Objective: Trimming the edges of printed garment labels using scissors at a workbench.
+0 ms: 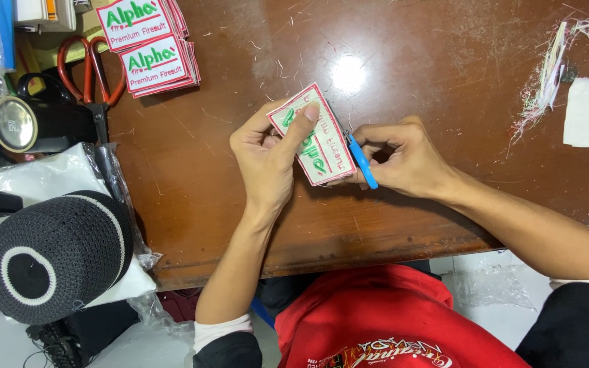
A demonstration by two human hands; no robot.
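Hands meet right over the middle of the brown wooden bench (444,61), seen from the head camera looking straight down. The left hand (267,153) has an embroidered patch (322,146), white with a red border and green stitching, its fingers (303,126) pinching it with the thumb laid across the top face. The patch is held just above the bench, and its long axis runs diagonally, from upper left near the left hand down to lower right toward the right hand (403,160). That hand's fingers are curled tight around a small blue-handled snipper (363,162), which sits right along the patch's right-hand long edge, touching or nearly so; I can't make out the blades. So the patch lies between both hands, the left one carrying it, the right one at its edge. Well apart at the upper left is a stack of matching patches (155,48) beside orange-handled scissors (86,65). A dark knitted cap (56,255) rests at lower left, and loose thread scraps (547,75) are piled at upper right.
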